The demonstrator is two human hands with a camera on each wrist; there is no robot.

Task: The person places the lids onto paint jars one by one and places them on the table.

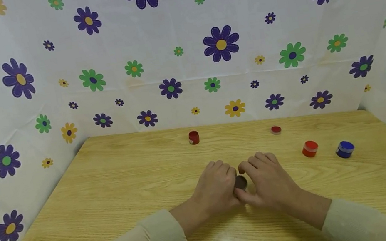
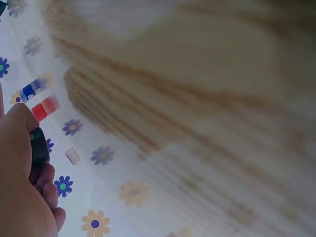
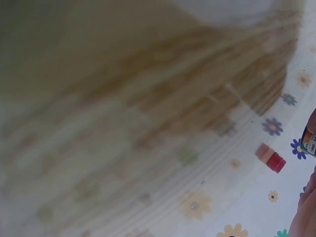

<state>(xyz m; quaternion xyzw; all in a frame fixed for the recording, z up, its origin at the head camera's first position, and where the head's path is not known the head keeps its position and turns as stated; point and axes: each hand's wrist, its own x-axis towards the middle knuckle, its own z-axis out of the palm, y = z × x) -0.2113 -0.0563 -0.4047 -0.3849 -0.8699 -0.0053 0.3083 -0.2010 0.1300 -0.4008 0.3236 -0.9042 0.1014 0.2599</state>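
A small dark paint jar point(image 1: 241, 183) is between my two hands over the middle of the table, its dark round end facing up toward the head view. My left hand point(image 1: 216, 187) grips it from the left with curled fingers; in the left wrist view the jar's dark side point(image 2: 39, 148) shows between thumb and fingers. From the other side my right hand point(image 1: 268, 178) holds it with thumb below and bent index finger above. The right wrist view catches only part of the labelled jar point(image 3: 309, 142) at its edge.
Toward the back stands an uncapped dark red jar point(image 1: 193, 138), with a red lid point(image 1: 276, 130) lying farther right. A red jar point(image 1: 310, 148) and a blue jar point(image 1: 345, 149) stand at the right. Flower-printed cloth point(image 1: 178, 26) encloses the wooden table point(image 1: 118, 174).
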